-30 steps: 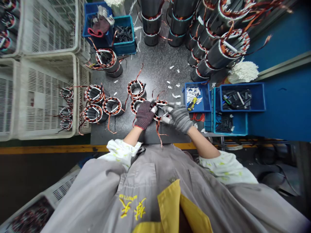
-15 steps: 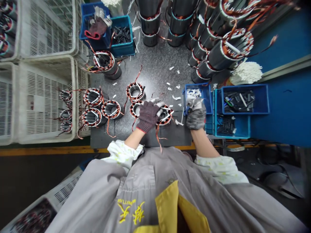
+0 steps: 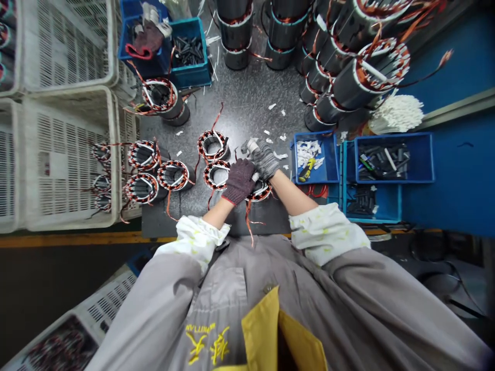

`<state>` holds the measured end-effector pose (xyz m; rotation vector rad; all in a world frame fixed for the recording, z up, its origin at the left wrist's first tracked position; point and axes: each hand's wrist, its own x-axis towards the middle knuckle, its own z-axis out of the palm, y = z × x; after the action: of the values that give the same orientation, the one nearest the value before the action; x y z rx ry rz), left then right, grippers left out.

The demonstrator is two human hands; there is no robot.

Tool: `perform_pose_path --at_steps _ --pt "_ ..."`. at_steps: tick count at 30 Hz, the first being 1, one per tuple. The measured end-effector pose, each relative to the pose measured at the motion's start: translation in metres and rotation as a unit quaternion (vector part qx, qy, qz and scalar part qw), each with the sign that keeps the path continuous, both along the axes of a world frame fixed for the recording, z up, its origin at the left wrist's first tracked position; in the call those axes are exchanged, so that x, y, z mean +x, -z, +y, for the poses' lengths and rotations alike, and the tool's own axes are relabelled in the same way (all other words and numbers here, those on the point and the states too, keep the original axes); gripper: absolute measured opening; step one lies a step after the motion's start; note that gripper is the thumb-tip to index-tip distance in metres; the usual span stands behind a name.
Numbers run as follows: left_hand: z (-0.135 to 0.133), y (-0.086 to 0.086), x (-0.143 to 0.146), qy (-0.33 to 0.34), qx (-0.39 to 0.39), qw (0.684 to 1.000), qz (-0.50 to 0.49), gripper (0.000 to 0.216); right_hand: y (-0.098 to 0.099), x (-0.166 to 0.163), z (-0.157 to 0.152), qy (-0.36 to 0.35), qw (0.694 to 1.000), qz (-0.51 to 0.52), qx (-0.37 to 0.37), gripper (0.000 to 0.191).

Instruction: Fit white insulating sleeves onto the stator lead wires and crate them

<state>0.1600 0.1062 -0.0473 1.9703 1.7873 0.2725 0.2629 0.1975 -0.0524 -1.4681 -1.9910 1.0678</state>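
At the near middle of the dark speckled worktop (image 3: 247, 100), the maroon-gloved left hand (image 3: 240, 180) curls its fingers over the copper-wound stator ring (image 3: 258, 195). The grey-gloved right hand (image 3: 266, 158) pinches a small white slip (image 3: 251, 146). I'd hold that ring firm.

I count seven short stators (image 3: 174, 174) on my worktop (image 3: 247, 103), three more inside the left crate (image 3: 62, 165), and five blue bins (image 3: 394, 138).

The dark gray table (image 3: 247, 98) has a small blue box (image 3: 333, 157) on it. Left of the box lie white paper bits (image 3: 279, 154) and short coil rings (image 3: 174, 174). Behind the box stand tall coil stacks (image 3: 235, 36).
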Motion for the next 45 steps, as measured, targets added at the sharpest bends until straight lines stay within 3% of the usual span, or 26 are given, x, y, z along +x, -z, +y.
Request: perform_pose_path --at_steps 3,5,7,9,13,19,22,25,28,32,35,40,45 --pt "-0.009 -0.005 -0.017 0.0 0.038 0.994 -0.107 0.03 -0.009 0.022 -0.016 0.07 0.997 0.019 -0.026 0.044" --pt "-0.021 -0.009 -0.035 -0.06 0.099 0.98 -0.164 0.032 -0.015 0.045 -0.031 0.098 0.995 -0.008 0.012 0.04" --pt "-0.036 -0.013 -0.049 -0.147 0.139 0.968 -0.147 0.032 -0.019 0.062 -0.045 0.04 0.994 -0.075 0.07 0.031" --pt "-0.047 -0.017 -0.055 -0.179 0.128 0.971 -0.09 0.028 -0.022 0.067 -0.054 -0.053 0.981 -0.155 0.103 0.024" --pt "-0.051 -0.026 -0.042 -0.134 0.072 0.988 -0.009 0.029 -0.02 0.059 -0.051 -0.129 0.966 -0.21 0.077 0.027" --pt "-0.034 -0.033 -0.016 -0.118 0.03 0.992 0.038 0.027 -0.01 0.07 -0.029 -0.187 0.978 -0.096 0.009 0.034" --pt "-0.03 -0.033 -0.008 -0.146 -0.013 0.988 0.052 0.027 -0.007 0.072 -0.027 -0.18 0.981 -0.067 0.001 0.036" --pt "-0.029 -0.032 -0.002 -0.16 0.004 0.985 0.058 0.023 -0.004 0.069 -0.03 -0.163 0.983 -0.085 0.008 0.035" --pt "-0.028 -0.036 0.001 -0.137 0.026 0.987 0.073 0.021 -0.004 0.066 -0.035 -0.152 0.98 -0.125 0.026 0.034" --pt "-0.015 -0.046 0.002 -0.09 -0.006 0.991 0.096 0.024 -0.011 0.066 -0.04 -0.111 0.978 -0.165 0.066 0.039" --pt "-0.002 -0.052 -0.007 -0.105 0.003 0.994 0.043 0.019 -0.02 0.067 -0.039 -0.12 0.969 -0.199 0.084 0.049" --pt "-0.006 -0.051 -0.033 -0.229 0.029 0.963 -0.14 0.02 -0.029 0.062 -0.037 -0.189 0.945 -0.241 0.116 0.045" --pt "-0.032 -0.049 -0.011 -0.19 -0.003 0.981 0.044 0.022 -0.024 0.056 -0.027 -0.224 0.941 -0.233 0.096 0.037"
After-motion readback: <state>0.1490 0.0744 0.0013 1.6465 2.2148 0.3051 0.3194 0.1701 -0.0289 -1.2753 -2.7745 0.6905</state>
